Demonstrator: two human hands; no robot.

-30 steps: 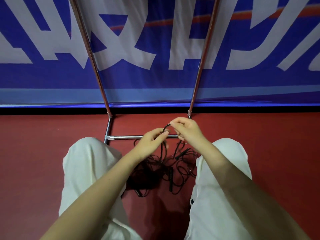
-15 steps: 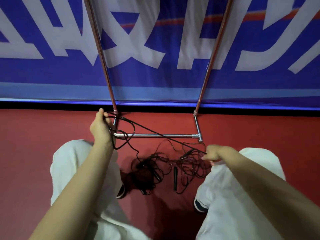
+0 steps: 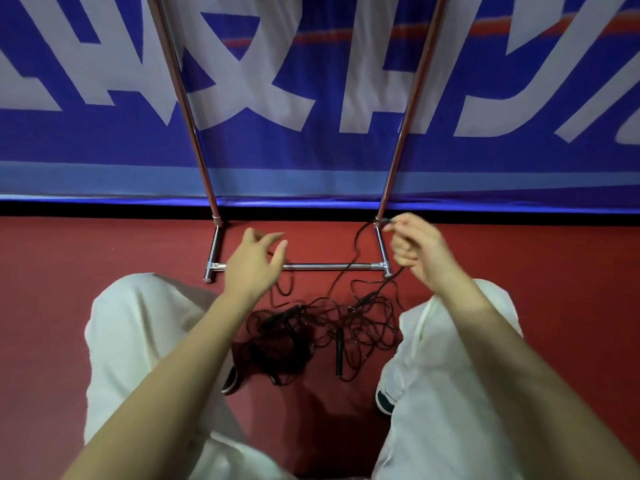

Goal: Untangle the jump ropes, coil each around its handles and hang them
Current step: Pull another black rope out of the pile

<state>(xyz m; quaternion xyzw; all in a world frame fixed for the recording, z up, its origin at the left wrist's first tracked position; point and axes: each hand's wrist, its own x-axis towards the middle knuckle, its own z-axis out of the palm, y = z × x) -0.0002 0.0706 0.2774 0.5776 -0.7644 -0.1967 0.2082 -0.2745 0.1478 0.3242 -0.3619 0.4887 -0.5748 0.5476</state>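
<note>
Black jump ropes [image 3: 322, 327] lie tangled on the red floor [image 3: 86, 258] between two knees, near both hands. Right hand [image 3: 417, 252] pinches one cord raised; left hand [image 3: 254, 263] hovers spread. Rope count unclear.

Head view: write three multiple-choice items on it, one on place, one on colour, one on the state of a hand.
1. Where does the tangled rope pile lie?
A. On the red floor between the knees
B. Draped over the rack's uprights
C. On the person's lap

2. What colour is the floor?
A. Green
B. Red
C. Grey

3. What is the right hand doing?
A. Resting flat on the floor
B. Hanging idle, holding nothing
C. Pinching a rope strand

Key: 1 A, the pile sits on the floor before the rack's base bar. 2 B, the surface is plainly red. 3 C, its fingertips grip a strand that runs down to the pile, while the left hand is spread and holds nothing.
</note>
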